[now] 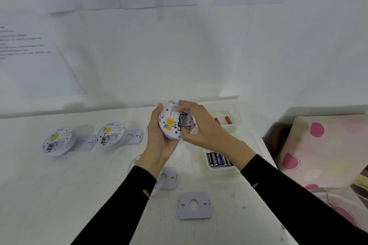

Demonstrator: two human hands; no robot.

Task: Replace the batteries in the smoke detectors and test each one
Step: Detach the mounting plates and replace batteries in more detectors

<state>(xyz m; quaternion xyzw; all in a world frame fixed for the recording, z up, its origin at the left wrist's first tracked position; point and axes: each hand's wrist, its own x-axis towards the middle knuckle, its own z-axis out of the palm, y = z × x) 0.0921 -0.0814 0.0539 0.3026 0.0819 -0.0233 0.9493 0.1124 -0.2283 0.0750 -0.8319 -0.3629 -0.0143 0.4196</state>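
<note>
My left hand (159, 141) holds a round white smoke detector (169, 123) above the table, its back side with a yellow label facing me. A black battery (181, 121) sits in its open compartment. My right hand (201, 125) has its fingertips on the battery and the compartment edge. Two other smoke detectors (57, 141) (110, 134) lie back side up at the left, each resting on a mounting plate. A clear tray of black batteries (218, 159) stands at the right under my right forearm.
Two loose mounting plates (194, 205) (169, 178) lie near the front. A second clear tray (231, 119) with red batteries sits behind my right hand. A pink-dotted cloth (322, 155) lies beyond the table's right edge. Printed sheets hang on the wall.
</note>
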